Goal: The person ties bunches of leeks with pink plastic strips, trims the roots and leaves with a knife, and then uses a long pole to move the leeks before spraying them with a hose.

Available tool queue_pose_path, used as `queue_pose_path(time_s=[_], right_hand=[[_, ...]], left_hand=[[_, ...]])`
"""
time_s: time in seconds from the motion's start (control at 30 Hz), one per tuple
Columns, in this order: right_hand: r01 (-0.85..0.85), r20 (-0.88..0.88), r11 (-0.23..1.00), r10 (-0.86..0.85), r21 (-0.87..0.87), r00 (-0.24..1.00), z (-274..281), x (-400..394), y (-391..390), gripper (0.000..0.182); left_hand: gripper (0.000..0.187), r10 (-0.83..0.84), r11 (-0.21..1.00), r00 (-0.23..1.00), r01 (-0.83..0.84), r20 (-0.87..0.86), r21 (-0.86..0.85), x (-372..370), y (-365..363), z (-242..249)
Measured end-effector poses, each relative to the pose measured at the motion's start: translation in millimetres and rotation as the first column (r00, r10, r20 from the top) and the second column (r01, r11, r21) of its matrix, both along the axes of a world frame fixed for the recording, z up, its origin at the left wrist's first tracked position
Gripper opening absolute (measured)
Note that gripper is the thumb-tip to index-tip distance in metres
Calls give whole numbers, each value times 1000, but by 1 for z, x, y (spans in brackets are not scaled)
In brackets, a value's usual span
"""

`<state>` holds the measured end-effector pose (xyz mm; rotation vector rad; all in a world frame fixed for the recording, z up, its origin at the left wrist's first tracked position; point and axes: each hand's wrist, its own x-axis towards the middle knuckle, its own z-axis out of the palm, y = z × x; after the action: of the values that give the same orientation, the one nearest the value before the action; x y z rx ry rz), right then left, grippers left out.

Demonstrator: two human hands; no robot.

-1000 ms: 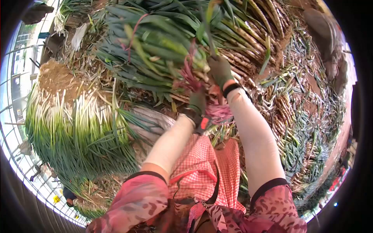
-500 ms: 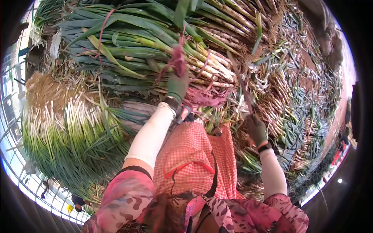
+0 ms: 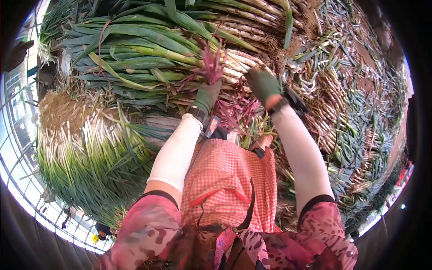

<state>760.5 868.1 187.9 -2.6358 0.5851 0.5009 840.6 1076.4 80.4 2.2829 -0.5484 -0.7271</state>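
A large bundle of green onions [image 3: 148, 54] lies across the top centre, leaves to the left, pale stems to the right. My left hand [image 3: 209, 95], in a green glove, is closed round a bunch of reddish-pink ties [image 3: 212, 65] against the stems. My right hand [image 3: 263, 84], also gloved, is over the pale stem ends with its fingers bent together; what it holds is hidden. More pink strips [image 3: 236, 112] hang below the bundle between my hands.
A pile of thinner onions [image 3: 90, 157] stands at the left. Loose stalks and leaves [image 3: 360, 121] cover the ground at the right. Further onion stems [image 3: 243, 29] lie behind the bundle. A checked apron [image 3: 229, 180] covers my lap.
My right hand has moved up and left from the lower right to the stem ends, and the long thin blade-like strip in it no longer shows. My left hand keeps the pink ties.
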Motion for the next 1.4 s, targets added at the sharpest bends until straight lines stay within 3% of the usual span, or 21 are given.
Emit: queue_pose_path(time_s=[0.03, 0.07, 0.2, 0.23, 0.27, 0.3, 0.33, 0.43, 0.5, 0.53, 0.63, 0.67, 0.8, 0.93, 1.03, 1.13, 1.23, 1.27, 1.3, 1.37, 1.4], right_hand=[[30, 58, 999, -29, -11, 998, -4, 19, 3, 19], [48, 40, 999, -49, 19, 998, -3, 19, 2, 21], [35, -31, 995, -32, 98, 999, 7, -62, -16, 23], [11, -105, 998, -6, 55, 994, 21, -92, -20, 23], [-88, 78, 996, 90, -27, 993, 24, -125, -25, 21], [42, -53, 999, -40, 26, 998, 21, -158, -28, 19], [1, 67, 999, -3, 34, 998, 32, -170, -29, 19], [-18, -110, 1000, 18, 8, 994, 34, -163, -40, 19], [22, -94, 1000, -22, -3, 995, 31, -136, -45, 13], [-6, -77, 1000, 5, -10, 997, 22, -132, -51, 12], [-56, -13, 998, 56, -5, 998, 8, -133, -65, 10], [-51, -25, 999, 51, -3, 998, 16, -135, -63, 10], [-77, -59, 994, 73, -76, 996, 27, -145, -72, 10], [-149, -13, 981, 149, -123, 989, 13, -117, -67, 11], [-138, 11, 988, 139, -66, 990, -21, -60, -37, 11], [-97, 100, 995, 97, -7, 990, -44, -21, -9, 18], [-40, 18, 989, 38, 140, 999, -15, -39, -24, 28], [17, -7, 976, -16, 216, 1000, -3, -55, -32, 27], [16, 20, 977, -20, 214, 1000, 6, -81, -43, 25], [106, -28, 969, -102, 223, 994, 27, -134, -59, 21], [250, 13, 909, -269, 334, 963, 41, -157, -66, 21]], left_hand=[[32, 249, 965, 947, -260, -203, -26, 5, -8, 25], [25, 490, 844, 790, -536, -369, -27, 9, -16, 52], [26, 534, 736, 567, -676, -627, 15, 21, -24, 72], [26, 526, 742, 571, -670, -630, 13, 21, -26, 70], [26, 525, 746, 574, -666, -628, 16, 20, -24, 68], [27, 526, 751, 578, -660, -624, 22, 17, -22, 67], [26, 533, 741, 566, -671, -629, 23, 15, -22, 67], [27, 508, 753, 591, -658, -627, -10, 8, -27, 65], [28, 444, 800, 667, -596, -598, -70, 3, -27, 69], [30, 496, 812, 685, -584, -534, 6, 2, -35, 84], [29, 522, 746, 738, -638, -428, -189, 2, -39, 63], [27, 622, 708, 591, -705, -513, 46, 6, -37, 67], [24, 586, 690, 643, -715, -492, -112, 5, -35, 69], [22, 518, 721, 611, -689, -599, -79, -12, -41, 53], [22, 456, 771, 716, -615, -529, -168, -9, -44, 53], [22, 394, 848, 900, -434, -187, -305, -2, -34, 42], [19, 518, 811, 762, -582, -389, -60, 17, -10, 16], [17, 288, 951, 946, -301, -151, -74, 22, -2, 14], [18, 51, 998, 989, -47, 137, -31, 27, 6, 11], [18, -179, 959, 927, 89, 330, 271, 36, 23, -21], [16, -304, 837, 842, 13, 445, 548, 36, 26, -3]])
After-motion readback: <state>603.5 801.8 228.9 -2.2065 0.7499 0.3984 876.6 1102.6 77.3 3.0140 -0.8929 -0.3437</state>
